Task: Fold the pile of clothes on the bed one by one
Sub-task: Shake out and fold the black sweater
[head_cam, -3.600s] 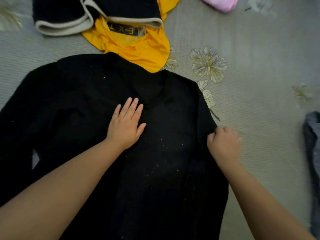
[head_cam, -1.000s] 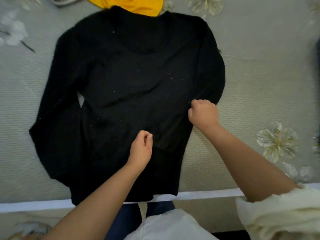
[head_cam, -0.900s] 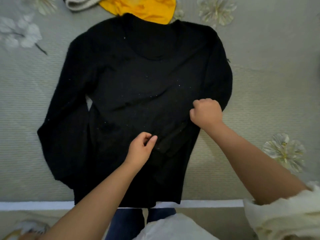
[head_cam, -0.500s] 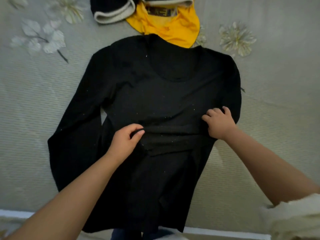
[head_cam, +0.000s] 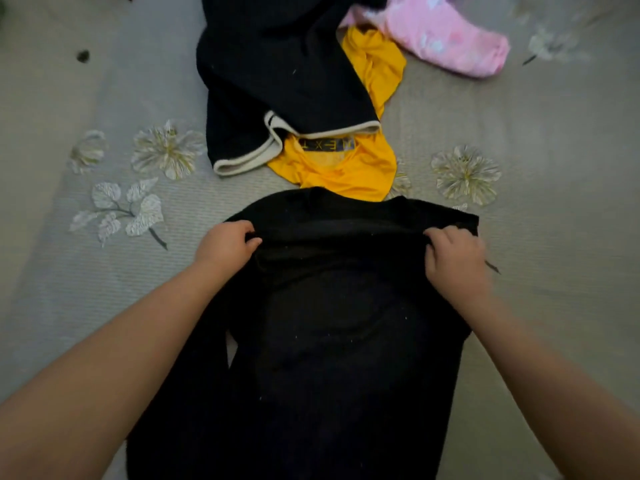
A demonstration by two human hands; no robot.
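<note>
A black long-sleeved top (head_cam: 339, 341) lies on the bed in front of me, its lower part doubled up over its chest so a folded edge runs across near the shoulders. My left hand (head_cam: 225, 245) grips the left end of that edge with curled fingers. My right hand (head_cam: 453, 258) grips the right end the same way. Beyond the collar lies the pile: a yellow garment (head_cam: 346, 168) with a dark label, a black garment with pale trim (head_cam: 277, 81) on top of it, and a pink garment (head_cam: 446, 36) at the far right.
The bed cover (head_cam: 554, 237) is grey-beige with ribbed stripes and embroidered flowers (head_cam: 465, 174). Bare cover lies to the left and right of the black top. A small dark speck (head_cam: 83, 56) sits at the far left.
Both hands have carried the pinched lower part of the black top up from its waist to the shoulders, doubling it over. The view has tilted up, showing the pile and pink garment.
</note>
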